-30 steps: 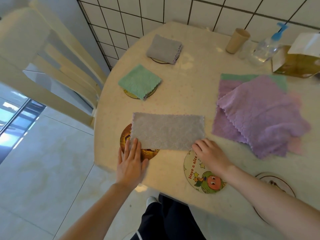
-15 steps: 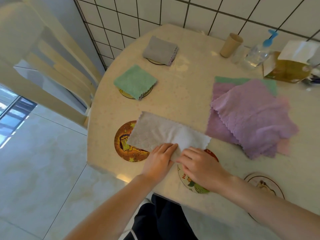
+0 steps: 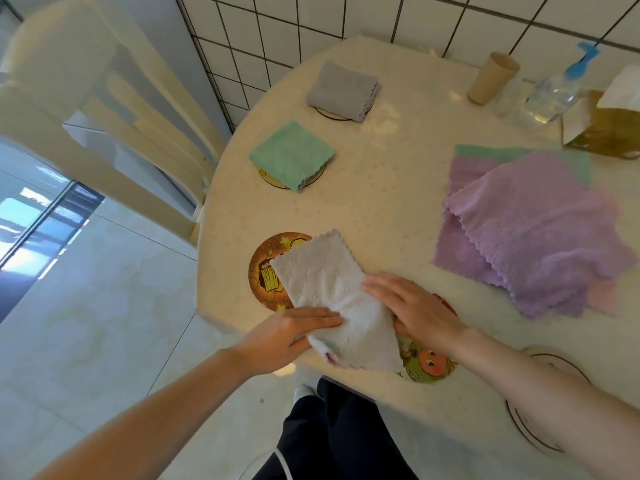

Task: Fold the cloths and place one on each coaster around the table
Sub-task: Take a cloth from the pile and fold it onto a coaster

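A pale grey cloth (image 3: 329,292), folded into a narrow strip, lies slanted at the near table edge, over part of an orange coaster (image 3: 265,271) and a cartoon coaster (image 3: 427,367). My left hand (image 3: 287,334) pinches its near end, which hangs off the edge. My right hand (image 3: 415,306) holds its right side, fingers straight on top and thumb under the fabric. A folded green cloth (image 3: 292,155) and a folded grey cloth (image 3: 341,90) each sit on a coaster further back. A bare coaster (image 3: 557,368) shows beside my right forearm.
A pile of unfolded purple cloths (image 3: 530,230) with green and pink ones beneath lies at the right. A paper cup (image 3: 491,79), spray bottle (image 3: 554,95) and tissue box (image 3: 609,129) stand by the tiled wall. A cream chair (image 3: 104,109) stands left of the round table (image 3: 391,188).
The cloth went from a flat wide strip to a narrower fold, turned slantwise. Both hands came together at its near edge, then lifted and folded it; the near end now hangs off the table.
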